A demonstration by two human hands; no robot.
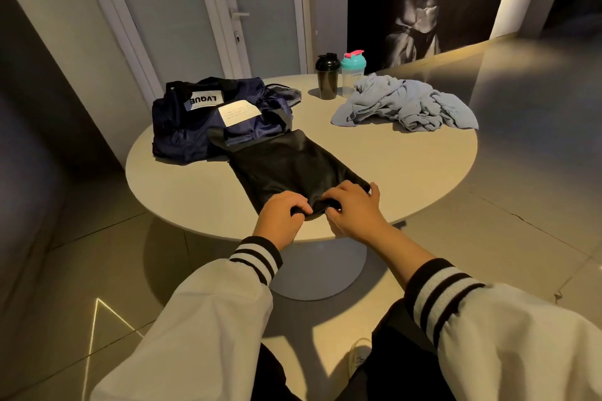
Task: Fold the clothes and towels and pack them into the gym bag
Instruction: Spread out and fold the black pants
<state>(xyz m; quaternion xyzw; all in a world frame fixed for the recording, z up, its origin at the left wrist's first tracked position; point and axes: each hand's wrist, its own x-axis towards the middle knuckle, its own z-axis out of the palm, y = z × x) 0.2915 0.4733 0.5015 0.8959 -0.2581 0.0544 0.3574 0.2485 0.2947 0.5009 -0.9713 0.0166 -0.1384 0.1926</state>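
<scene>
At the round table's (391, 166) near edge, my left hand (282, 216) and right hand (353, 205) both pinch one end of the black garment (293, 166), mid-fold; next, I judge, it needs lifting evenly toward the gym bag (195, 124).

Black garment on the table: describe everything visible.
The black garment is a smooth, slightly shiny fabric piece, lying as a long flat strip on the round table. It runs diagonally; its far end reaches the navy gym bag. At its near end, the left hand and right hand both pinch the bunched edge with curled fingers.
</scene>
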